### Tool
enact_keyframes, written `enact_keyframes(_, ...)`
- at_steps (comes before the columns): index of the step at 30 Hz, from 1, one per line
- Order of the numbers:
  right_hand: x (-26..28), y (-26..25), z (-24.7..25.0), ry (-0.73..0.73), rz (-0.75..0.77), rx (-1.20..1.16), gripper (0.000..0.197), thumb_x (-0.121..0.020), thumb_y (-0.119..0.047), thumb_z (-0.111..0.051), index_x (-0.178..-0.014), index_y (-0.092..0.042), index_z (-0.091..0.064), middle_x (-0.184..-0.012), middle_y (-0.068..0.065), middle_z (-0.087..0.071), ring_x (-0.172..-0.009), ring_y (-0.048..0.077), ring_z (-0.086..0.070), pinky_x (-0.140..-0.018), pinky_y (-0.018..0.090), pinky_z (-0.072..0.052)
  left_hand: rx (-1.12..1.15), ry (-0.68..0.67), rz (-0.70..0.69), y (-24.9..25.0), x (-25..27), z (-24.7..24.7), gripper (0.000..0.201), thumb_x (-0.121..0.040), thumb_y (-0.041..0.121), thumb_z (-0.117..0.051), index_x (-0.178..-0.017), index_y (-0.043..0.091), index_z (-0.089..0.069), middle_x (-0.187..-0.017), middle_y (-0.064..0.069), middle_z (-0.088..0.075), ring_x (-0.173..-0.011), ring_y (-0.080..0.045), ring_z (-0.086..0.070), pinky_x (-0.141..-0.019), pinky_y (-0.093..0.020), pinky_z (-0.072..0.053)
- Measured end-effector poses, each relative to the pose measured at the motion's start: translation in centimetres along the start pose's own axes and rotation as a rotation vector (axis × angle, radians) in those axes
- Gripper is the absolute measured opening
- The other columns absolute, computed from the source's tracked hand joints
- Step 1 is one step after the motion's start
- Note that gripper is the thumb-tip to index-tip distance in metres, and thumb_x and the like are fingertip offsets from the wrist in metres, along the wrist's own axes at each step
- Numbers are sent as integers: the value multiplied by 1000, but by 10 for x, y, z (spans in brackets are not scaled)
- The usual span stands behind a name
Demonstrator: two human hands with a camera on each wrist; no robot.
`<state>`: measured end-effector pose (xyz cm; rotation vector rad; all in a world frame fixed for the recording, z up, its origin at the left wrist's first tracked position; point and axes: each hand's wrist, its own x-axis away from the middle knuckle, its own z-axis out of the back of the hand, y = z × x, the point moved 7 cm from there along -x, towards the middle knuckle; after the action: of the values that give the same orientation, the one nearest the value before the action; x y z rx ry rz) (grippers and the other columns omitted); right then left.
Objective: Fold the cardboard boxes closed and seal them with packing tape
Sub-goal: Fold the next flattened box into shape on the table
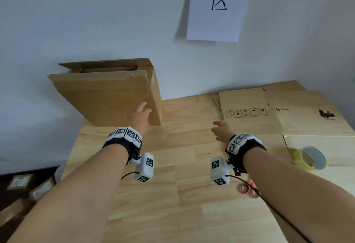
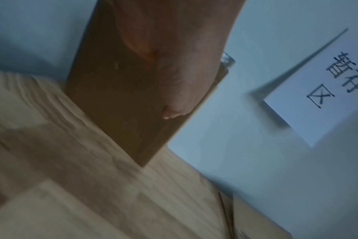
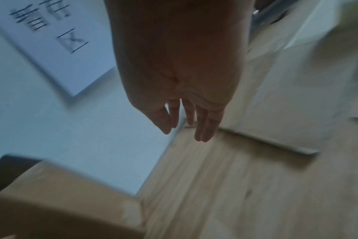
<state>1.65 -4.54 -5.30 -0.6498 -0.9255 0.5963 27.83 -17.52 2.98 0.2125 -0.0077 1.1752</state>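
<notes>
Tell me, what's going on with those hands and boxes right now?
Left hand open, touching the box. Right hand open, empty. Tape untouched. Nothing in the way.

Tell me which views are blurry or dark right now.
Head view: sharp and evenly lit, tape roll slightly smeared at the edge. Left wrist view: dim, table blurred, left hand shadowed against the box. Right wrist view: dim, heavily motion-blurred around the right hand.

Brown cardboard box point(image 1: 107, 97), yellowish tape roll point(image 1: 309, 159), pale wooden table point(image 1: 192, 194).
</notes>
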Motion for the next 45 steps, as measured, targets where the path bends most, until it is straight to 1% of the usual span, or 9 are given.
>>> enact_keyframes(12,38,177,221,245,-198,106,34,-94,-10,-46,-126,-8,-57,-126,15,-58,-118,30,-54,-94,30,-42,269,-308,-72,214,17,-124,45,-91,2,-45,-135,10,-46,-152,-9,-23,-139,-23,-29,-107,-27,-27)
enact_keyframes(17,24,218,239,55,-230,25,38,-94,-2,-46,-132,2,-48,-129,23,-54,-97,27,-58,-74,30,-51,400,-454,143,251,35,-174,48,-91,11,-52,-138,10,-43,-142,-11,-44,-116,-26,-52,-85,-26,-40)
enact_keyframes(21,19,246,240,-17,-315,29,35,-96,-10,-46,-130,-10,-53,-104,8,-59,-73,15,-54,-57,19,-44,500,-536,330,268,48,-206,60,-93,15,-54,-147,6,-28,-143,-13,-44,-124,-28,-47,-99,-31,-36)
enact_keyframes(27,17,269,257,-11,-277,320,22,-93,-11,-46,-107,-15,-62,-90,3,-59,-86,21,-52,-61,20,-42,756,-553,564,274,51,-235,45,-92,18,-57,-131,-3,-48,-101,-16,-61,-95,-27,-57,-82,-34,-47)
enact_keyframes(29,19,276,265,59,-329,318,32,-94,-12,-46,-124,-22,-49,-82,8,-58,-77,22,-53,-63,29,-46,809,-558,612,283,53,-229,42,-96,16,-52,-132,-5,-46,-120,-24,-57,-104,-30,-54,-72,-34,-46)
enact_keyframes(32,31,287,279,99,-378,342,22,-94,-13,-47,-111,-23,-36,-69,6,-49,-60,16,-47,-52,24,-43,829,-595,677,292,54,-220,56,-97,32,-52,-140,-1,-38,-140,-22,-45,-125,-34,-48,-95,-38,-45)
enact_keyframes(37,34,313,273,-45,-504,426,50,-93,-24,-53,-137,-3,-41,-137,17,-45,-125,31,-47,-104,38,-41,977,-505,671,302,48,-197,62,-94,46,-52,-142,9,-38,-142,-17,-45,-119,-35,-53,-85,-40,-51)
enact_keyframes(40,48,299,275,29,-502,417,42,-100,-20,-39,-139,-4,-38,-144,11,-40,-132,25,-40,-104,26,-33,1171,-478,676,311,51,-186,54,-97,37,-50,-140,9,-37,-140,-11,-46,-98,-30,-62,-60,-36,-51)
enact_keyframes(45,55,270,275,93,-408,327,35,-100,-11,-39,-132,-4,-48,-137,9,-50,-118,20,-52,-100,27,-40,1493,-339,610,322,50,-157,25,-98,15,-50,-120,1,-51,-121,-13,-58,-100,-30,-63,-69,-32,-54)
